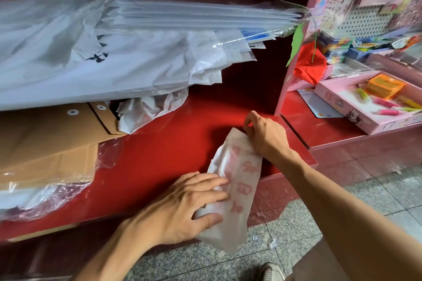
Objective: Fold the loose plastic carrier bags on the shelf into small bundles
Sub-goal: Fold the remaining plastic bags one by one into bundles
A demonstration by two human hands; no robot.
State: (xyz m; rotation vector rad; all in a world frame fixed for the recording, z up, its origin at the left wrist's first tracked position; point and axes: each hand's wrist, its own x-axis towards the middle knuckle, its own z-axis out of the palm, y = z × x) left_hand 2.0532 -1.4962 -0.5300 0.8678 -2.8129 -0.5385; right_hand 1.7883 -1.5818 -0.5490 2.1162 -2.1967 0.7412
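On the red shelf (173, 153), both hands (182, 203) flatten the folded bag (239, 180) between them.

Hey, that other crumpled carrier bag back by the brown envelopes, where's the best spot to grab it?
Probably the crumpled carrier bag's front right bulge, reached from the open red shelf on its right. The white sheets overhang its top and the brown envelopes crowd its left, so that side looks freest. Both hands are busy: the left hand presses and the right hand pinches the folded bag.
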